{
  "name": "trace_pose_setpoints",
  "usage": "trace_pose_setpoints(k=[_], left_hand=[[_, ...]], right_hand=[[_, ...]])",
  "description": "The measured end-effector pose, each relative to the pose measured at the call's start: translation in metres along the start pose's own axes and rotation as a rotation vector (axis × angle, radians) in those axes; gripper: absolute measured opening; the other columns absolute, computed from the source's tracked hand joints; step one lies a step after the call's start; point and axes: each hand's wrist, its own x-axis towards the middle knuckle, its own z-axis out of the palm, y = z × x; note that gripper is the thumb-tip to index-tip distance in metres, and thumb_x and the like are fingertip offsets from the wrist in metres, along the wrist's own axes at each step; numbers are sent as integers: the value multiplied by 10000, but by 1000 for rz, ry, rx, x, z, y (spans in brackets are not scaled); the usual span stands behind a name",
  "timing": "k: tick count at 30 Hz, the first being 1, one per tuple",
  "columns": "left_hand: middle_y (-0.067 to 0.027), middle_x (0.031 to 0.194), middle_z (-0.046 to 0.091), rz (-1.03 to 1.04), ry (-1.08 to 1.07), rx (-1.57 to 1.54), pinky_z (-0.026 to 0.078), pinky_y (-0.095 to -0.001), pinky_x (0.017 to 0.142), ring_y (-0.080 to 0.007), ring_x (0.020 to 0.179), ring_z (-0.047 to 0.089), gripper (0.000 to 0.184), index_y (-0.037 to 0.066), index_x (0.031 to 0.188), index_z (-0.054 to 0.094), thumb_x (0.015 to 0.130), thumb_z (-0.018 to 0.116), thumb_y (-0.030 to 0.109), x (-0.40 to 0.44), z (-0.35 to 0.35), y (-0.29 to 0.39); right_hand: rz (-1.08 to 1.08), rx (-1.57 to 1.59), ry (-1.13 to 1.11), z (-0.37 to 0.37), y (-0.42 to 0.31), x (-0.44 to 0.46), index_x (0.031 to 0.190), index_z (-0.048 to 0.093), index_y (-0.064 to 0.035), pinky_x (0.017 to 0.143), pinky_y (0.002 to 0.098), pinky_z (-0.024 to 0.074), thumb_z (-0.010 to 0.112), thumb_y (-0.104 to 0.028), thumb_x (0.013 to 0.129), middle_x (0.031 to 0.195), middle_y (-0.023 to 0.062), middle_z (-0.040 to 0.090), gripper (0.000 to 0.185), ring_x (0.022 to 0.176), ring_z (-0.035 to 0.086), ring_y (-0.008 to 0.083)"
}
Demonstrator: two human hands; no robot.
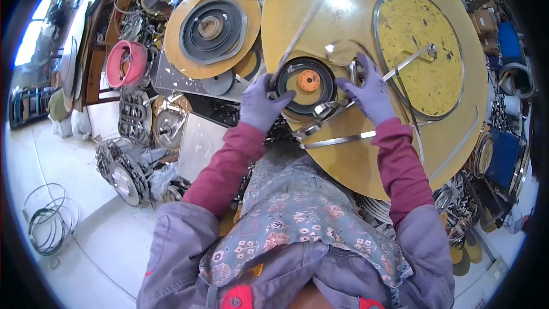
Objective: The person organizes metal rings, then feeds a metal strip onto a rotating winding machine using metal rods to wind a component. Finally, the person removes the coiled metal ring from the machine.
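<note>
My left hand (258, 104), in a purple glove, is at the left edge of a black round ring (330, 87). Its thumb reaches over the rim and stands apart from the fingers. Inside the ring sits an orange disc (309, 80) with a hole in its middle. On the ring's other side, my right hand (370, 92), gloved alike, has its thumb near the rim and its fingers spread beside a shiny metal piece (353, 72). Curled bright metal strip (325, 111) lies just below the ring. All this rests on a large round yellow board (349, 166).
A speckled yellow disc (423, 51) with a metal rim covers the board's right side. Long metal strips (343, 139) lie on the board. Up left stands a smaller round board (243, 23) with a dark reel (211, 31). A pink ring (127, 64) sits farther left.
</note>
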Motion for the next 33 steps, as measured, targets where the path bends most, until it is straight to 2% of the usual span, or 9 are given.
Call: trace_pose_setpoints(k=[2,5,6,9,21,25,27,30,33], left_hand=[[-146,834,601,5,38,91,465,-382,723,-294,787,589,470,12,940,566,639,778,304,7,11,1],[-151,801,618,-28,36,115,476,-378,693,-298,743,606,424,15,908,582,637,775,278,21,15,-4],[-157,800,619,-47,14,117,476,-375,691,-299,747,609,419,15,908,583,640,771,275,25,15,-3],[-168,790,622,-82,-42,81,479,-371,683,-302,748,616,417,9,910,589,643,764,276,36,10,-8],[-134,813,656,-55,13,0,480,-290,684,-193,726,629,272,-20,924,624,722,669,156,43,1,-26],[-72,782,656,-138,31,-185,466,-249,660,-98,695,582,289,-53,949,620,734,662,135,43,-27,-25],[-35,761,635,-151,11,-293,456,-224,646,-68,696,557,258,-60,937,625,744,650,109,43,-42,-21],[-18,793,621,-246,-61,-429,442,-207,637,-58,710,542,228,-51,939,626,764,638,95,37,-68,-4],[-25,828,620,-251,-7,-630,442,-207,649,-59,721,538,260,-51,974,615,773,641,112,26,-84,9]], right_hand=[[-91,-70,-37,14,-2,10,1160,507,5,794,353,472,730,-302,700,1067,204,568,596,968,565,318],[215,162,-414,9,-2,17,1047,568,4,740,375,481,736,-289,689,877,178,623,492,807,604,323],[182,49,-456,16,8,19,930,610,-4,581,319,484,725,-263,715,722,105,630,356,607,600,235],[532,596,-540,8,1,22,896,622,-15,459,230,417,690,-232,766,717,50,619,262,540,558,112],[621,1229,172,-116,62,-5,892,586,-40,380,178,248,588,-160,861,624,-36,458,124,461,356,34],[601,452,-233,-170,90,-70,975,574,-38,426,233,355,639,-222,792,592,-8,490,267,450,418,76],[404,-227,-879,-173,98,-99,998,587,-58,523,298,446,648,-223,739,716,57,570,313,564,543,139],[18,-650,-354,-149,86,-108,1011,603,-61,620,332,476,661,-171,699,910,98,595,336,720,594,179],[68,-18,-259,-132,-4,-65,1085,577,-50,677,305,472,712,-116,648,1092,111,562,462,832,588,197]])
